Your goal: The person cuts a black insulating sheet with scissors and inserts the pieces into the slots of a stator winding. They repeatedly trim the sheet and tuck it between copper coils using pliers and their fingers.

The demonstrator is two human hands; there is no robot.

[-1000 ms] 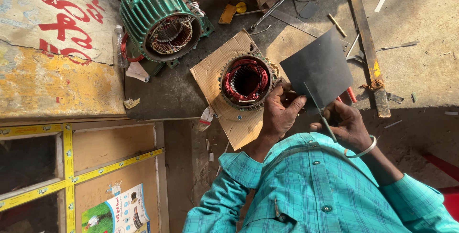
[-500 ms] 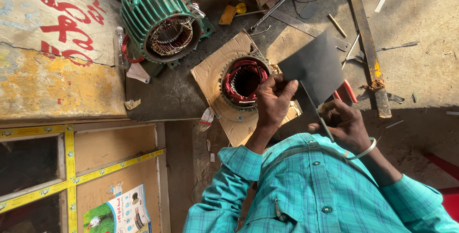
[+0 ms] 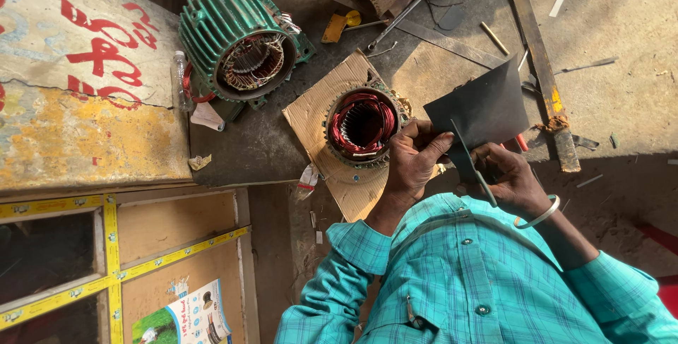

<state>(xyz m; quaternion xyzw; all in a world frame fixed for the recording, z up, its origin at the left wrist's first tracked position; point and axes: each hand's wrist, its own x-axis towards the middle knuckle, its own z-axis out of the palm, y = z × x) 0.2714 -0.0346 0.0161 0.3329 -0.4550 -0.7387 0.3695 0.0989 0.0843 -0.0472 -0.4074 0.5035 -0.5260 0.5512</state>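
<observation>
beside the red-wound stator [image 3: 364,125], left hand [image 3: 413,160] pinches the dark sheet [image 3: 480,107]; right hand [image 3: 512,181] grips scissors [image 3: 470,167] mid-cut, needing steady advance.

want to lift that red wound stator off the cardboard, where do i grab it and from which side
Best guess: grip the stator by its outer metal ring, hands on opposite sides, coming straight down from above. It lies flat on the cardboard with its bore facing up, so the rim is exposed all round. Keep fingers off the red windings inside, which look easily damaged. The left hand is already beside its rim.
</observation>
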